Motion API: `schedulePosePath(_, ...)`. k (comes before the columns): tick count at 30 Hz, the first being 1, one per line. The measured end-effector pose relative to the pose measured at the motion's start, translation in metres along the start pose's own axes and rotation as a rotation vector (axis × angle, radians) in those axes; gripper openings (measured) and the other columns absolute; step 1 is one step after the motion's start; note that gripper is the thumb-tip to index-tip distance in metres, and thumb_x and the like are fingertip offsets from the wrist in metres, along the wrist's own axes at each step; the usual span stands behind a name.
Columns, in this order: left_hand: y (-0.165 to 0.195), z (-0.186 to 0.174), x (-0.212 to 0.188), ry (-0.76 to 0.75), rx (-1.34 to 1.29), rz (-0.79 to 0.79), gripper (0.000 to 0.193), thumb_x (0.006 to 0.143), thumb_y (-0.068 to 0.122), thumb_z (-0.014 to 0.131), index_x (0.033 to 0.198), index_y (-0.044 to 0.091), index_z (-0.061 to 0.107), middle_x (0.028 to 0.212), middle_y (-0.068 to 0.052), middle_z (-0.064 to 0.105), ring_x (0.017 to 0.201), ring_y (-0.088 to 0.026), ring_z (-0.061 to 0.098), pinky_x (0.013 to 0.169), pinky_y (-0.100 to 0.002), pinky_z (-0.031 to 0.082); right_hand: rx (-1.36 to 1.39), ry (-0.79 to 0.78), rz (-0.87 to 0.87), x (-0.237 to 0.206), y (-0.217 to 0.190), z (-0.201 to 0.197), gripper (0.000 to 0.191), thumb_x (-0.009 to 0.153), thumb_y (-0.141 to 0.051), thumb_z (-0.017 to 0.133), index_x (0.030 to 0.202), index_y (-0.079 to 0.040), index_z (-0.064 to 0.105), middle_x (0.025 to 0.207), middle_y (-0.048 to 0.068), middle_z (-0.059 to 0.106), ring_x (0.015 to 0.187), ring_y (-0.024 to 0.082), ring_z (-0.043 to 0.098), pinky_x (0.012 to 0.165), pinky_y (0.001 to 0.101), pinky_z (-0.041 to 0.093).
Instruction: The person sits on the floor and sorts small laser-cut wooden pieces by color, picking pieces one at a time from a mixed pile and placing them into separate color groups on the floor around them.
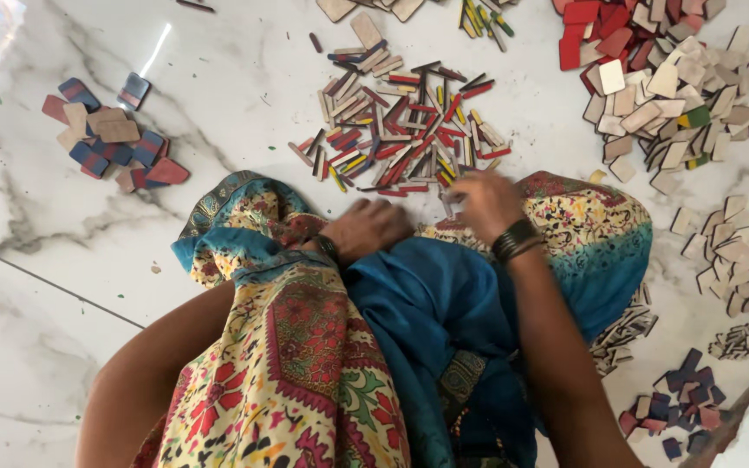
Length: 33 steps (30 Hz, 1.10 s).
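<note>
The right hand [487, 204] rests its fingers on the near edge of the pile of small coloured sticks [405, 126]; whether its grip holds a stick cannot be told. The left hand [366, 230], at nine o'clock of it, lies curled on the blue patterned cloth [426, 303], holding nothing visible. Plain wooden tiles [669, 95] lie at two o'clock on the marble floor [227, 95].

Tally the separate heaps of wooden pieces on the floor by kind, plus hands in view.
Heap of thin coloured sticks: 1
Heaps of red and blue flat tiles: 2
Heap of red and plain tiles: 1
Heap of plain small tiles: 1
Hands, left hand, right hand: 2
Total: 7
</note>
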<state>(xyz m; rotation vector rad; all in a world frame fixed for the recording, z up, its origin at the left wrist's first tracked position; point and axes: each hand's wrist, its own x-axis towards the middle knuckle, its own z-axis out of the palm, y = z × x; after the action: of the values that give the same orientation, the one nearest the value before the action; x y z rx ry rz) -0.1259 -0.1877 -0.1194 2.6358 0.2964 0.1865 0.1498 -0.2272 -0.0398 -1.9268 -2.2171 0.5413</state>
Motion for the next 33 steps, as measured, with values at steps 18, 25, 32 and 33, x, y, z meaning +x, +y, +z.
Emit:
schedulePosePath(18, 0.004, -0.036, 0.004, -0.023, 0.193, -0.024, 0.049, 0.095, 0.039, 0.061, 0.142, 0.025, 0.057, 0.156, -0.011, 0.042, 0.146, -0.031, 0.035, 0.117, -0.061, 0.032, -0.139, 0.367, 0.205, 0.021, 0.036, -0.007, 0.042, 0.079, 0.002, 0.065, 0.121, -0.002, 0.063, 0.115, 0.021, 0.063, 0.102, 0.043, 0.061, 0.09, 0.0516, 0.05)
schedulePosePath(25, -0.013, -0.058, 0.004, 0.059, 0.063, -0.353, 0.058, 0.085, 0.047, 0.069, 0.136, 0.021, 0.059, 0.155, -0.015, 0.038, 0.139, -0.036, 0.034, 0.107, -0.065, 0.03, 0.17, 0.059, 0.397, 0.031, 0.031, 0.02, 0.068, 0.075, 0.0, 0.071, 0.139, -0.001, 0.049, 0.121, 0.027, 0.053, 0.099, 0.042, 0.061, 0.085, 0.0479, 0.054)
schedulePosePath(32, -0.021, -0.065, -0.014, 0.21, 0.091, -0.389, 0.036, 0.083, 0.026, 0.068, 0.117, 0.015, 0.068, 0.139, -0.006, 0.059, 0.133, -0.028, 0.051, 0.112, -0.053, 0.04, 0.573, 0.23, 0.225, 0.042, -0.011, 0.007, 0.04, 0.092, 0.004, 0.055, 0.127, -0.012, 0.066, 0.118, 0.014, 0.063, 0.093, 0.025, 0.068, 0.078, 0.0349, 0.059)
schedulePosePath(33, -0.024, -0.064, -0.017, 0.211, 0.071, -0.381, 0.043, 0.076, 0.021, 0.067, 0.119, 0.014, 0.068, 0.132, -0.005, 0.062, 0.128, -0.027, 0.054, 0.11, -0.05, 0.041, 0.412, 0.27, 0.178, 0.044, -0.02, 0.006, 0.036, 0.095, 0.004, 0.057, 0.124, -0.013, 0.07, 0.115, 0.012, 0.066, 0.092, 0.025, 0.068, 0.078, 0.035, 0.058)
